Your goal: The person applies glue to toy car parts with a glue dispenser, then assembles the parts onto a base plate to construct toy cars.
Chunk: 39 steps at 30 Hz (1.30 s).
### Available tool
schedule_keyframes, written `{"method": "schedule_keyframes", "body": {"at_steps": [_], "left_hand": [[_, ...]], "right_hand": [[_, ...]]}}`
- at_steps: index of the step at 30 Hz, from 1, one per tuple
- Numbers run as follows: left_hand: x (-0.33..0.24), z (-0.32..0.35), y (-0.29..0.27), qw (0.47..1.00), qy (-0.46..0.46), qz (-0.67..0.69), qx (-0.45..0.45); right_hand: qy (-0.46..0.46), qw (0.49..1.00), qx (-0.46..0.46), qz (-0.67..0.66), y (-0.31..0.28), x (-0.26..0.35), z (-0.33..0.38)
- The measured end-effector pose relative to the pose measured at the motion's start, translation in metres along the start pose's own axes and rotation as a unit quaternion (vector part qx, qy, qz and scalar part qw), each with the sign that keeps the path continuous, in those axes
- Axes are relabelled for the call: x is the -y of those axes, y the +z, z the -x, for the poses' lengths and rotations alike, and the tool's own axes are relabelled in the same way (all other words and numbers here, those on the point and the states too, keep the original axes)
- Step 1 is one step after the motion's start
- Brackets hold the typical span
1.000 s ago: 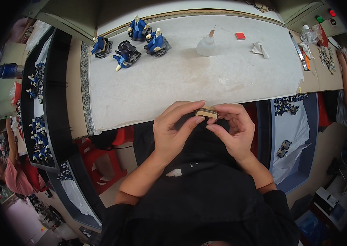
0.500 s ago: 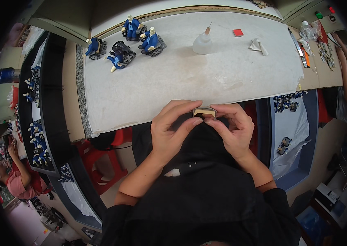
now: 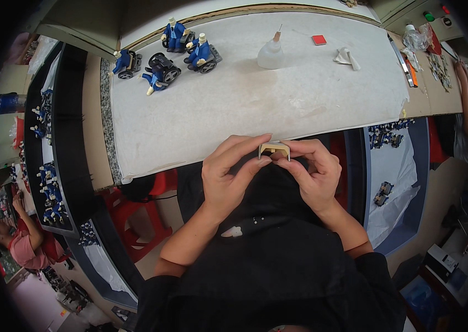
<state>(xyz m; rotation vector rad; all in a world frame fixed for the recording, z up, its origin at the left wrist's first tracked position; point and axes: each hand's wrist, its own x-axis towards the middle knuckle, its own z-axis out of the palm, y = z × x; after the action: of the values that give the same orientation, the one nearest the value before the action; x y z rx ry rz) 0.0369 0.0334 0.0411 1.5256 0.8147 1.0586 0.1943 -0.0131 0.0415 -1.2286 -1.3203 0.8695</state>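
Observation:
A small hollow beige part with a grey edge (image 3: pixel 274 147) is held between my two hands, just off the near edge of the worktable. The fingers and thumb of my left hand (image 3: pixel 229 170) pinch its left end. At its right end, my right hand (image 3: pixel 319 172) pinches it the same way. The hollow side is turned toward me, and the fingertips cover both ends. Farther back on the white-covered worktable (image 3: pixel 200 122) are several blue-suited figurines with black wheeled chairs (image 3: pixel 200 53), one of them tipped over (image 3: pixel 160 73).
A clear squeeze bottle with a needle tip (image 3: pixel 270 55) stands at the back, near a red square (image 3: pixel 319 40) and a crumpled white cloth (image 3: pixel 346 57). A cutter knife (image 3: pixel 411 74) lies at right. Trays of blue figurines (image 3: pixel 391 166) flank me. Co-workers sit on both sides.
The beige part has tilted in my fingers, so more of its hollow inside shows. Both hands stay in nearly the same place, and the view has shifted slightly.

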Motion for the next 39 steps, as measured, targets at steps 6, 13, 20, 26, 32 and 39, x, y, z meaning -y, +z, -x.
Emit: {"method": "schedule_keyframes", "body": {"at_steps": [6,13,20,26,32,39], "left_hand": [[0.000,0.000,0.000,1.000,-0.009,-0.015,-0.003],[0.000,-0.002,0.003,1.000,-0.011,-0.014,-0.023],[0.002,-0.001,0.004,0.996,0.057,-0.063,-0.037],[0.000,0.000,0.004,0.997,0.047,-0.057,-0.026],[-0.005,0.000,0.001,0.998,0.024,-0.055,-0.026],[0.001,-0.001,0.000,0.998,0.032,-0.041,-0.021]], "right_hand": [[-0.055,0.997,-0.041,0.043,0.004,0.000,-0.002],[-0.057,0.997,-0.044,0.031,0.004,-0.005,-0.002],[-0.032,0.998,-0.051,0.009,0.007,-0.004,0.000],[-0.042,0.997,-0.060,0.018,0.009,-0.010,0.001],[-0.067,0.996,-0.059,0.012,0.010,-0.004,-0.001],[-0.100,0.990,-0.092,0.036,0.013,0.001,-0.008]]}}
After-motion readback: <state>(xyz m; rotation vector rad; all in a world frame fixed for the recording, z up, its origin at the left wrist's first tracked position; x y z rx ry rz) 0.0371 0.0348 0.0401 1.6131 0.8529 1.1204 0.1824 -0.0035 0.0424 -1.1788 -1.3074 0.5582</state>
